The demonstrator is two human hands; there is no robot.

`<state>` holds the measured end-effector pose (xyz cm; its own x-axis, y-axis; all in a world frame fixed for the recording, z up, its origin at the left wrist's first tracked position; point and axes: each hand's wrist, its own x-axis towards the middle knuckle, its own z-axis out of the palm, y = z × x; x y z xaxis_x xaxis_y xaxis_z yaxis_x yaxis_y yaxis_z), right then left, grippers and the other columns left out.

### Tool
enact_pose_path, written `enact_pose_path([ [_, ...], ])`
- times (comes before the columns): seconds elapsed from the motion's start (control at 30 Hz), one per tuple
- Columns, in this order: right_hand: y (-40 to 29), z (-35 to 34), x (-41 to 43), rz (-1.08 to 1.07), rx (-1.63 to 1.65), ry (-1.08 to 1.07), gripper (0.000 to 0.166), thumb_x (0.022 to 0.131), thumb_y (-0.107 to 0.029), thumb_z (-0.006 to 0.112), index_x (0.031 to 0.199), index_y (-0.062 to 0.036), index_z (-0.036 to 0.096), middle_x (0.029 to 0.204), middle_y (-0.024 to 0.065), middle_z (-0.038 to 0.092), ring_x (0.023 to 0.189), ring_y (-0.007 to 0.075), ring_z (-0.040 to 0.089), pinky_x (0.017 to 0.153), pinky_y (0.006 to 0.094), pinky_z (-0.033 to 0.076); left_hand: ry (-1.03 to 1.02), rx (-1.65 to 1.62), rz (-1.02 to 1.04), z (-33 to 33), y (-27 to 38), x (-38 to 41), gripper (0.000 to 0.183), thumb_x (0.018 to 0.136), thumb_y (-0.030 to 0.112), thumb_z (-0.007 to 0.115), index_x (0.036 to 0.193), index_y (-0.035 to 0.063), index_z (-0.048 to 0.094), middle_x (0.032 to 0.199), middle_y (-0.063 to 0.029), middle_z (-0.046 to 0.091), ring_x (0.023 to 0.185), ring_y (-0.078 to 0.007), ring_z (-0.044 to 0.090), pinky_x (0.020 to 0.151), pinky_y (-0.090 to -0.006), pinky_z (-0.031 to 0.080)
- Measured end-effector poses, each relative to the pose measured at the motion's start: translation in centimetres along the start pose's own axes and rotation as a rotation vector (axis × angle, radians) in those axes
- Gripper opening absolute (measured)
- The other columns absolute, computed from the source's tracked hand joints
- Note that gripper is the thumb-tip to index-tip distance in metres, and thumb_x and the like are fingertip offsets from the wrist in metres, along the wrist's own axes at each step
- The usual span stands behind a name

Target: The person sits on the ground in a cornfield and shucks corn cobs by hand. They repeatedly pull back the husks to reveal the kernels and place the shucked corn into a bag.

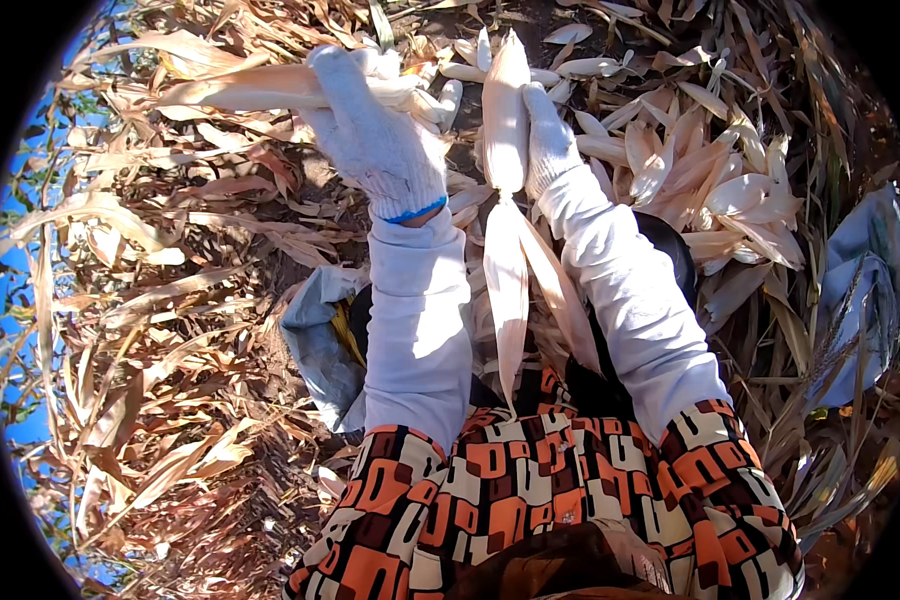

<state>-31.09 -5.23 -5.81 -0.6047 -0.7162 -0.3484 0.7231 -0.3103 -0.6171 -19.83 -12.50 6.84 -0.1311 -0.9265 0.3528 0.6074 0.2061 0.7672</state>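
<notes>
My left hand (379, 139), in a white knitted glove with a blue cuff edge, grips a dry corn ear in its husk (244, 88). That ear lies roughly level and points left, its other end partly hidden by the glove. My right hand (551, 139), gloved in white too, holds a second husked corn ear (506, 112) tip up, its thumb along the ear's right side and its fingers mostly hidden behind. Below this ear the husk narrows at a knot-like neck (505, 193). Two long husk strips (506, 289) hang from there toward my lap.
A heap of pale husked ears (720, 184) lies at the right. Dry corn leaves and stalks (157, 360) cover the ground at left. A pale blue-grey sheet or sack (862, 285) lies far right; similar material (319, 337) sits beside my left forearm.
</notes>
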Motion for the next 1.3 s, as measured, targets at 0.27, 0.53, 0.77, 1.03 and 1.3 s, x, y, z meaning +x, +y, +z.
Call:
enact_pose_path([
  [0.27, 0.0, 1.9, -4.1, -0.101, -0.008, -0.001, 0.046, 0.094, -0.033, 0.066, 0.125, -0.0005, 0.059, 0.105, 0.0149, 0.067, 0.090, 0.0217, 0.067, 0.078, 0.0317, 0.057, -1.335, 0.469, 0.568, 10.8, 1.9, -13.8, 0.023, 0.093, 0.022, 0.068, 0.106, 0.0031, 0.062, 0.104, -0.0091, 0.064, 0.101, -0.0231, 0.061, 0.087, -0.0378, 0.053],
  [0.53, -1.0, 1.7, -2.9, -0.323, -0.330, -0.117, 0.054, 0.088, -0.027, 0.075, 0.133, -0.0007, 0.059, 0.115, 0.0158, 0.067, 0.100, 0.0209, 0.066, 0.086, 0.0298, 0.055, -0.409, 0.529, -0.037, -0.1, -2.0, -3.8, 0.014, 0.091, 0.005, 0.067, 0.102, -0.0009, 0.064, 0.100, -0.0117, 0.065, 0.083, -0.0222, 0.066, 0.074, -0.0325, 0.054],
  [0.77, 1.3, 2.7, -4.0, -0.611, -0.939, -0.199, 0.055, 0.089, -0.026, 0.072, 0.138, -0.0045, 0.058, 0.131, 0.0158, 0.065, 0.120, 0.0250, 0.063, 0.103, 0.0328, 0.048, -0.358, 0.286, -0.406, -4.9, -4.7, -3.4, 0.037, 0.092, 0.022, 0.070, 0.117, -0.0017, 0.056, 0.102, -0.0089, 0.064, 0.090, -0.0154, 0.063, 0.078, -0.0319, 0.054],
  [1.03, 1.6, 2.7, -3.0, -0.301, -0.873, -0.642, 0.082, 0.088, -0.038, 0.076, 0.149, 0.0042, 0.040, 0.135, 0.0162, 0.057, 0.121, 0.0230, 0.056, 0.106, 0.0339, 0.044, -0.258, 0.210, -0.266, -6.7, -2.4, -0.9, 0.038, 0.088, 0.013, 0.069, 0.120, -0.0012, 0.055, 0.101, -0.0090, 0.066, 0.086, -0.0155, 0.065, 0.076, -0.0301, 0.054],
  [1.3, 3.3, 2.8, -6.0, 0.189, -0.415, -0.712, 0.066, 0.091, -0.039, 0.072, 0.140, 0.0005, 0.051, 0.119, 0.0129, 0.063, 0.104, 0.0210, 0.060, 0.093, 0.0334, 0.046, -0.184, 0.436, -0.078, -11.4, -0.1, 3.4, 0.025, 0.100, 0.022, 0.054, 0.106, -0.0009, 0.063, 0.093, -0.0131, 0.068, 0.078, -0.0192, 0.064, 0.074, -0.0317, 0.054],
])
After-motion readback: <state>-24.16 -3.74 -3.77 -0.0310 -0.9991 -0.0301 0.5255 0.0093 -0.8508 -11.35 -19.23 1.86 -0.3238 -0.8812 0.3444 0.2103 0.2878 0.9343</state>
